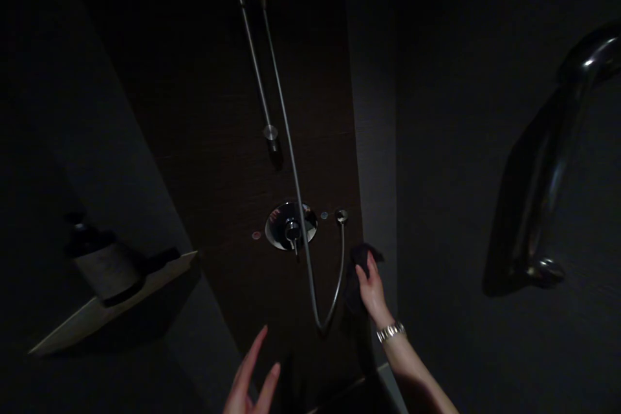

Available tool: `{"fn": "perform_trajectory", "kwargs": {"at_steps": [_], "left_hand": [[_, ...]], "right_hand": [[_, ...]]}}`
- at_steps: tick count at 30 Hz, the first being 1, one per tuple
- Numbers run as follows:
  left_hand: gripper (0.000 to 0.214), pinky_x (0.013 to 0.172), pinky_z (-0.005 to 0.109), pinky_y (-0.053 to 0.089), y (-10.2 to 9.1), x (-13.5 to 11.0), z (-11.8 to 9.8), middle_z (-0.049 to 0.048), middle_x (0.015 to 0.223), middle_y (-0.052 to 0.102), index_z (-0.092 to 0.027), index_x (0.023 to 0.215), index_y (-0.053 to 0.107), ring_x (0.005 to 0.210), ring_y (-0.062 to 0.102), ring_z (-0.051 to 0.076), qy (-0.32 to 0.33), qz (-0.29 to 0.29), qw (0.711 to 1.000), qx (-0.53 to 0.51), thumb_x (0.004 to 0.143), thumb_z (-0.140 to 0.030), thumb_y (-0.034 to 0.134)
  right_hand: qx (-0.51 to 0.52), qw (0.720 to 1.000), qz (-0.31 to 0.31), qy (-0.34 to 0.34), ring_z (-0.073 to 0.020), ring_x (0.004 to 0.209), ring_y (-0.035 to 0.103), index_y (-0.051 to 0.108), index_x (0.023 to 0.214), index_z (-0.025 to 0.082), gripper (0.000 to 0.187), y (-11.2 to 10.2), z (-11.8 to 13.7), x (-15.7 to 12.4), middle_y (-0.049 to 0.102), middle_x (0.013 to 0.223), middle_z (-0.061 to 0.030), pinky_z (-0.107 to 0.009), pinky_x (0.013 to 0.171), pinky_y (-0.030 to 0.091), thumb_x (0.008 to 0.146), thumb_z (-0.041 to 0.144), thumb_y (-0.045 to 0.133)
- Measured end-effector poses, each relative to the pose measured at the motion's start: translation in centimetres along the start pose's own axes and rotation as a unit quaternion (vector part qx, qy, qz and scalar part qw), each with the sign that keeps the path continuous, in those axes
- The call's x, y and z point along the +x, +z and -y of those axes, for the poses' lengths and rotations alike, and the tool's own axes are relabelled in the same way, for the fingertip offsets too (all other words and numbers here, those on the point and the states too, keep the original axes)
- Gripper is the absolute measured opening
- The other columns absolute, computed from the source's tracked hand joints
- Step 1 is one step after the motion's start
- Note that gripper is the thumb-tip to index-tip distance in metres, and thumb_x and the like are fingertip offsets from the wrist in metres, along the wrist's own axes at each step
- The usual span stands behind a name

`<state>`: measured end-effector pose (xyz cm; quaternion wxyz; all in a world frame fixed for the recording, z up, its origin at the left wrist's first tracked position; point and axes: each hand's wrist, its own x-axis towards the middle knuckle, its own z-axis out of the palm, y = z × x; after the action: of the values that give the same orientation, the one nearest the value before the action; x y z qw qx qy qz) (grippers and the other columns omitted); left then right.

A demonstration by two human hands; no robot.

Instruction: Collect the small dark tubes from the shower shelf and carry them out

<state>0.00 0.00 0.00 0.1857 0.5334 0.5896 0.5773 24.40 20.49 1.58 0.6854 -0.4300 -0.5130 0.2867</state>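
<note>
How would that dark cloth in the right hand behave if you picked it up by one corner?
The dark cloth would probably flop: it already bunches and droops under the right hand against the wall. It looks light, since the fingers alone hold it up. The dim picture hides whether it is wet.

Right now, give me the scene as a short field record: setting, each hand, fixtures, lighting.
setting: dark shower stall, dim light
right hand: presses a dark cloth against the wall; metal watch on the wrist
left hand: open, fingers spread, holding nothing
fixtures: chrome valve, looped hose, slide rail
left shelf: a pump bottle stands on it
right wall: chrome grab bar
</note>
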Motion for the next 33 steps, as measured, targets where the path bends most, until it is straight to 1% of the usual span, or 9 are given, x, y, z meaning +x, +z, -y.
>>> {"fn": "perform_trajectory", "kwargs": {"at_steps": [3,6,9,12,17,20,23,29,33], "left_hand": [[0.068,0.119,0.061,0.033,2.4,10.8,-3.1,0.0155,0.148,0.053,-0.018,0.136,0.054,0.141,0.043,0.035,0.116,-0.045,0.991,0.054,0.082,-0.059,0.060],[0.065,0.114,0.061,0.039,6.6,19.7,-7.1,0.0150,0.147,0.053,-0.021,0.140,0.049,0.138,0.047,0.034,0.227,-0.073,0.964,0.118,0.085,-0.054,0.061],[0.080,0.114,0.063,0.038,10.0,25.6,-9.2,0.0236,0.151,0.045,-0.012,0.150,0.035,0.140,0.041,0.039,0.344,-0.110,0.911,0.201,0.085,-0.050,0.064],[0.079,0.115,0.066,0.032,10.1,28.8,-8.5,0.0268,0.153,0.039,-0.007,0.152,0.029,0.144,0.032,0.043,0.404,-0.134,0.863,0.273,0.087,-0.040,0.060],[0.061,0.104,0.060,0.045,4.4,30.8,-5.5,0.0261,0.136,0.055,-0.003,0.136,0.050,0.127,0.051,0.041,0.311,-0.132,0.901,0.273,0.082,-0.033,0.049],[0.053,0.097,0.053,0.050,2.0,31.2,-5.2,0.0212,0.124,0.063,-0.008,0.121,0.060,0.115,0.060,0.036,0.247,-0.089,0.932,0.249,0.077,-0.035,0.048],[0.048,0.078,0.043,0.055,0.9,31.1,-5.6,0.0118,0.098,0.070,-0.013,0.115,0.063,0.086,0.066,0.029,0.200,-0.066,0.944,0.255,0.076,-0.038,0.049],[0.048,0.069,0.033,0.052,-0.2,31.0,-5.6,0.0088,0.124,0.069,-0.019,0.127,0.054,0.090,0.067,0.024,0.234,-0.013,0.939,0.250,0.082,-0.034,0.051],[0.040,0.061,0.033,0.050,-0.9,31.8,-5.6,0.0082,0.128,0.068,-0.022,0.117,0.054,0.082,0.066,0.024,0.250,0.015,0.941,0.228,0.079,-0.032,0.052]], "right_hand": [[-0.112,0.976,-0.036,-0.181,-0.0313,0.153,0.014,0.048,0.143,0.010,0.059,5.9,0.0,12.1,0.021,0.163,-0.0208,-0.057,0.122,0.022,0.093,0.042,0.048],[-0.163,0.952,-0.044,-0.256,-0.0306,0.154,0.007,0.045,0.145,0.009,0.052,10.3,-2.5,17.8,0.015,0.165,-0.0210,-0.059,0.121,0.023,0.097,0.030,0.043],[-0.140,0.962,-0.069,-0.225,-0.0296,0.152,0.021,0.041,0.147,0.008,0.055,10.3,-7.9,16.5,0.025,0.161,-0.0227,-0.057,0.119,0.030,0.098,0.034,0.042],[-0.111,0.982,-0.073,-0.135,-0.0318,0.133,0.051,0.053,0.137,0.010,0.051,6.5,-11.0,12.2,0.052,0.143,-0.0231,-0.055,0.107,0.046,0.096,0.039,0.041],[-0.107,0.980,0.007,-0.167,-0.0279,0.125,0.056,0.046,0.146,0.021,0.052,5.9,-2.8,10.3,0.060,0.136,-0.0139,-0.048,0.105,0.048,0.097,0.041,0.045],[-0.204,0.874,0.175,-0.404,-0.0274,0.139,0.042,0.052,0.143,0.032,0.049,11.8,4.2,12.9,0.044,0.155,-0.0057,-0.055,0.120,0.028,0.094,0.024,0.054],[-0.284,0.777,0.239,-0.508,-0.0244,0.140,0.040,0.045,0.146,0.039,0.057,16.7,5.8,14.5,0.039,0.159,0.0010,-0.059,0.124,0.017,0.096,0.013,0.050],[-0.179,0.949,0.093,-0.244,-0.0321,0.150,0.026,0.050,0.145,0.029,0.057,19.5,-6.4,5.7,0.034,0.161,-0.0097,-0.056,0.115,0.039,0.091,0.010,0.050],[0.016,1.000,0.006,-0.025,-0.0288,0.144,0.040,0.053,0.143,0.022,0.050,18.6,-11.5,-3.3,0.043,0.155,-0.0126,-0.050,0.110,0.048,0.095,0.017,0.041]]}}
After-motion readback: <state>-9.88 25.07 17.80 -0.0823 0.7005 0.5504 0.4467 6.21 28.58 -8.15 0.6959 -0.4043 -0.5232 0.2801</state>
